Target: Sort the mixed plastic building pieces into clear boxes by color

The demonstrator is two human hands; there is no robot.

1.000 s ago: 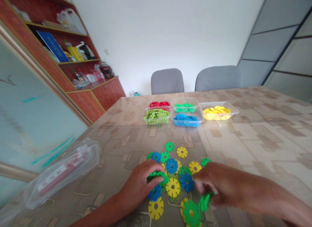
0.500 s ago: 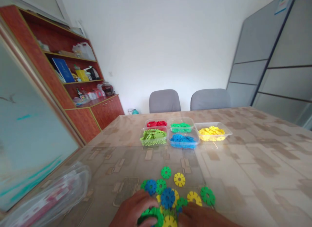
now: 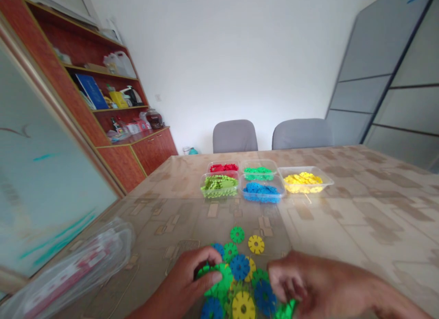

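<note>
While the patterned table (image 3: 363, 218) spreads across the lower half of the view, two grey chairs, the left chair (image 3: 235, 137) and the right chair (image 3: 302, 135), stand beyond its far edge. A clear plastic bag (image 3: 109, 248) with something red and white inside lies toward the left. Five clear tubs (image 3: 328, 181) sit close together farther back, holding red, green, light green, blue and yellow pieces. Nearer, the left hand (image 3: 187, 275) has its thumb and fingers closed around a green stack (image 3: 221, 282), just left of the slotted discs in the middle. The right hand (image 3: 298, 280) is palm-down with its fingers curled in, close against a blue disc (image 3: 265, 297); green discs (image 3: 285, 311) show at its lower edge, and I cannot tell whether the fingers grip them. Between the hands lie a middle blue disc (image 3: 239, 267) and a large yellow disc (image 3: 243, 305); a small yellow disc (image 3: 256, 244) and a far green disc (image 3: 237, 234) lie beyond. The likeliest trouble is a slip: a loosening thumb could spill the green stack, and the curled knuckles, working so near the overlapping discs, could nudge them out of place.
</note>
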